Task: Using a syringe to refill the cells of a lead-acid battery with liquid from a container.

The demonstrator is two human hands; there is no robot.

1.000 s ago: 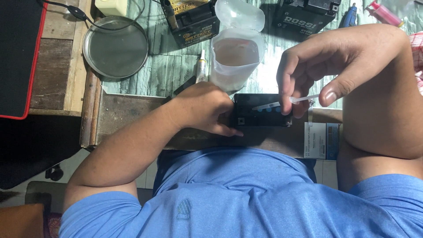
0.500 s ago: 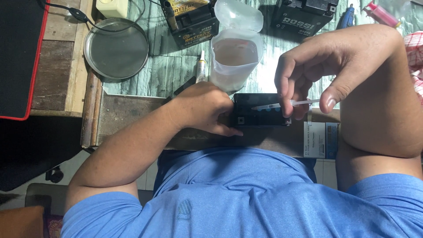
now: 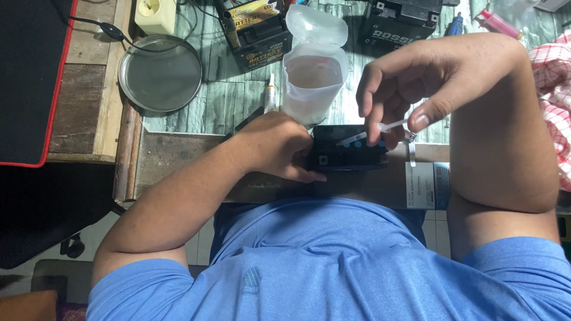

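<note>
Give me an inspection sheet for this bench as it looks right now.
Surface: wooden bench with greenish planks behind.
Job's things: small black battery; thin white dropper angled over its blue ports.
Clutter: translucent tub with lid open, round metal lid, two more batteries, glue tube.
Hands: left hand steadies the battery; right hand pinches the dropper.
Cables: black cord near a socket block.
Surroundings: red checked cloth, black mat.

I see a round metal dish (image 3: 160,76) and cream socket block (image 3: 155,15) on the bench (image 3: 89,128); red-checked cloth (image 3: 553,83) lies rightward.
</note>
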